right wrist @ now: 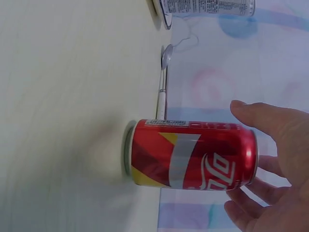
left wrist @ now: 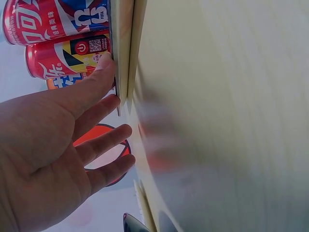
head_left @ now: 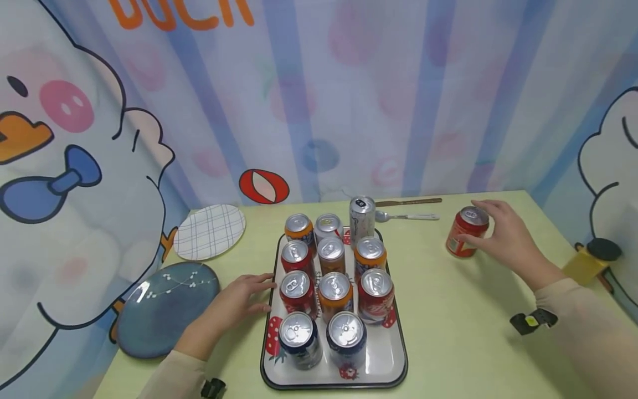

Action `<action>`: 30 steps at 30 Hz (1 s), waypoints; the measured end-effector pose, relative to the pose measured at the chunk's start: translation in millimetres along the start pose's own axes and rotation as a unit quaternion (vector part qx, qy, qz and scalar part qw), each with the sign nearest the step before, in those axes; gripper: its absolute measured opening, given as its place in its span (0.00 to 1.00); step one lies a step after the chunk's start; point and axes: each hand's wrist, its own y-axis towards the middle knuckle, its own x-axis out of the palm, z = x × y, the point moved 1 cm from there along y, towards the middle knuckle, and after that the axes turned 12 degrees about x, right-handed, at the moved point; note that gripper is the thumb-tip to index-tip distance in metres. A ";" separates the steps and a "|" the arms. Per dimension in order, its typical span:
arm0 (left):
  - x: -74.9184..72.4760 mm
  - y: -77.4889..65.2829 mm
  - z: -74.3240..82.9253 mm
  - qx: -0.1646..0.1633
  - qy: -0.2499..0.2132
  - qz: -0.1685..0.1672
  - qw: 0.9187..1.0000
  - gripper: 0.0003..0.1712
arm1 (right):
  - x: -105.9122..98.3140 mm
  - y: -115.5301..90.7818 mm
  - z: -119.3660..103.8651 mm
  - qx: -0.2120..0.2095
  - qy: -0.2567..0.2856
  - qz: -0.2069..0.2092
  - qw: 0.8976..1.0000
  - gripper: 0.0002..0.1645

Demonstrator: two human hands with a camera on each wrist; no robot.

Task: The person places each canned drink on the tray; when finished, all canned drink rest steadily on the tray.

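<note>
A red soda can (head_left: 467, 233) stands upright on the table at the right, its printed side showing in the right wrist view. My right hand (head_left: 510, 238) is spread around its upper part, and in the right wrist view the thumb (right wrist: 258, 113) is apart from the can while the fingers are partly hidden behind it. My left hand (head_left: 234, 305) has its fingers extended at the left rim of a white tray (head_left: 384, 363) with a dark edge. Red, orange, dark blue and silver cans stand in rows on that tray, including a tall silver can (head_left: 361, 220) at its back right.
Left of the tray lie a dark blue plate (head_left: 166, 316) and a white checked round mat (head_left: 209, 233). A spoon (head_left: 406, 216) and a brown-handled utensil (head_left: 408, 203) lie along the back edge. Behind the table hangs a printed curtain (head_left: 349, 111).
</note>
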 end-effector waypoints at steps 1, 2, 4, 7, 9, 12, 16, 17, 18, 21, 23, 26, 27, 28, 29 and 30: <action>0.5 0.1 0.0 0.000 0.001 0.000 1.000 0.31 | 0.4 0.2 1.6 0.003 0.001 -0.002 1.000 0.49; 0.7 0.0 0.2 0.000 0.002 0.000 1.000 0.31 | 0.9 0.8 3.2 0.004 0.002 -0.004 1.000 0.49; 1.0 -0.2 0.6 0.000 0.003 0.000 1.000 0.31 | 1.5 2.2 6.4 0.007 0.002 -0.005 1.000 0.49; 0.9 -0.3 1.1 0.001 0.000 -0.003 1.000 0.31 | 2.0 5.1 11.5 0.015 0.000 -0.007 1.000 0.48; 0.6 0.3 1.1 0.001 0.004 -0.005 1.000 0.31 | 1.9 6.7 14.6 0.023 0.004 -0.007 1.000 0.46; -0.5 1.6 1.0 0.000 0.008 -0.005 1.000 0.31 | 1.4 7.1 17.1 0.043 0.024 -0.005 0.999 0.43; -1.9 2.3 1.9 -0.002 0.008 -0.008 1.000 0.31 | 1.3 1.2 15.1 0.064 0.051 -0.002 0.997 0.41; -1.8 2.2 1.9 -0.003 0.006 -0.009 1.000 0.31 | 1.5 -1.7 13.7 0.065 0.056 -0.002 0.996 0.41; -1.8 2.0 2.1 -0.003 0.005 -0.010 1.000 0.31 | 1.9 -5.0 11.9 0.063 0.058 0.000 0.996 0.41; -1.6 1.3 2.5 -0.003 0.004 -0.010 1.000 0.31 | 2.4 -17.8 3.0 0.048 0.057 0.004 0.997 0.40; -1.6 0.9 2.4 -0.001 0.002 -0.008 1.000 0.31 | 2.1 -27.9 -6.3 0.032 0.061 0.005 0.998 0.40; -2.1 0.4 2.5 0.005 0.004 -0.003 1.000 0.31 | 1.6 -44.3 -24.7 0.001 0.064 0.005 0.998 0.40; -2.3 0.2 2.4 0.006 0.003 -0.002 1.000 0.31 | 1.9 -50.1 -31.2 -0.014 0.065 0.004 0.998 0.40; -2.4 0.2 2.5 0.007 0.003 -0.001 1.000 0.31 | 2.3 -55.8 -37.7 -0.032 0.067 0.005 0.997 0.40; -2.5 0.3 2.5 0.008 0.003 -0.002 1.000 0.31 | 2.9 -61.6 -44.3 -0.050 0.067 0.004 0.996 0.40; -2.7 0.4 2.6 0.008 0.004 -0.002 1.000 0.31 | 3.7 -67.2 -50.6 -0.069 0.068 0.004 0.995 0.41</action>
